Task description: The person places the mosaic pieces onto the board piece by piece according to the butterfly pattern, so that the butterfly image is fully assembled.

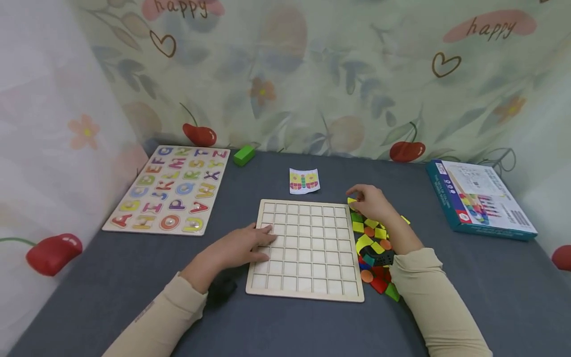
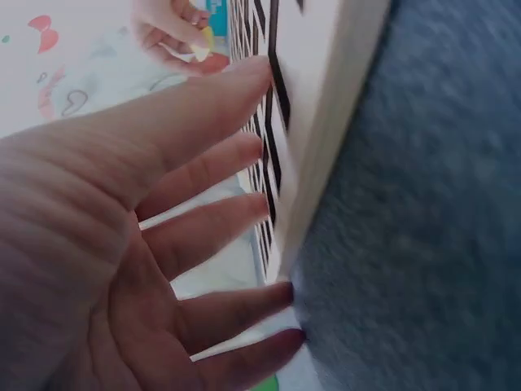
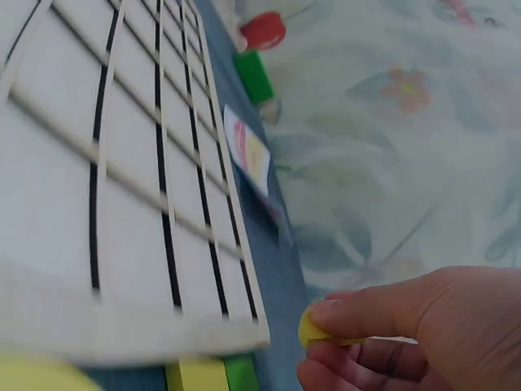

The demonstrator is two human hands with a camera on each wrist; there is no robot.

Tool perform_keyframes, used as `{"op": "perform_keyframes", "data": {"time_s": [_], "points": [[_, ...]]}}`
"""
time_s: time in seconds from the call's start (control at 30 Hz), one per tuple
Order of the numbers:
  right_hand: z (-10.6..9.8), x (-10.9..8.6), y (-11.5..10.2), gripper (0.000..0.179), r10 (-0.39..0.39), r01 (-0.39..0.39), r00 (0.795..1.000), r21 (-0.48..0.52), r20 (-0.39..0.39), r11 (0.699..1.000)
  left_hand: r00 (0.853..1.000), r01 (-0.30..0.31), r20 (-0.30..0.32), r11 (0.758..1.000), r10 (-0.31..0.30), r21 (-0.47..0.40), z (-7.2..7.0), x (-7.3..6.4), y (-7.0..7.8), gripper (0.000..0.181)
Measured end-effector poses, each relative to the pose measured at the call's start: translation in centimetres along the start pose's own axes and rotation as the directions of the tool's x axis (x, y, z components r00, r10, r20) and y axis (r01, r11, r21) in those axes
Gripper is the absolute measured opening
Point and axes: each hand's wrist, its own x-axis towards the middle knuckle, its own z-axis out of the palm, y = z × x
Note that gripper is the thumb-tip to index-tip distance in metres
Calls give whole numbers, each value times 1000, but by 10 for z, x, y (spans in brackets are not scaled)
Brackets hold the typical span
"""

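A pale wooden grid board (image 1: 308,250) lies flat in the middle of the table. My left hand (image 1: 241,246) rests on its left edge, fingers spread and fairly straight, fingertips on the grid and rim in the left wrist view (image 2: 203,195). My right hand (image 1: 372,202) is at the board's far right corner and pinches a small yellow piece (image 3: 313,327) between thumb and fingers. Under and beside that hand lies a pile of coloured pieces (image 1: 378,233) in yellow, green, orange, red and blue, partly hidden by the right wrist and its black strap.
A small pattern card (image 1: 305,181) with a butterfly lies behind the board. An alphabet puzzle board (image 1: 167,191) is at the left, with a green block (image 1: 244,155) next to it. A flat teal box (image 1: 484,198) lies at the right. A printed cloth (image 1: 285,74) hangs behind.
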Motion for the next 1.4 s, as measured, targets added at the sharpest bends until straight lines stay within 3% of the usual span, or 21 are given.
{"op": "perform_keyframes", "data": {"time_s": [0.13,0.33,0.5,0.73,1.03,1.4], "points": [[15,7,-20,22,-27,21,999,141,39,990,1000,-6,-13,1000,6,-25,-1,-3,-5,54],[41,19,-45,14,-46,22,997,344,62,939,1000,-17,8,999,17,-38,-2,-6,-8,56],[62,28,-63,13,-57,25,996,415,65,909,1000,-4,27,1000,4,-23,-4,-6,-6,56],[94,44,-86,12,-144,69,983,497,113,865,1000,-29,11,997,28,77,-3,-4,-5,54],[112,52,-100,10,-214,136,962,384,168,913,999,-51,16,996,50,78,-3,-4,-2,54],[112,52,-103,15,-245,178,945,291,214,940,998,-59,16,995,58,75,-3,-6,-2,54]]}}
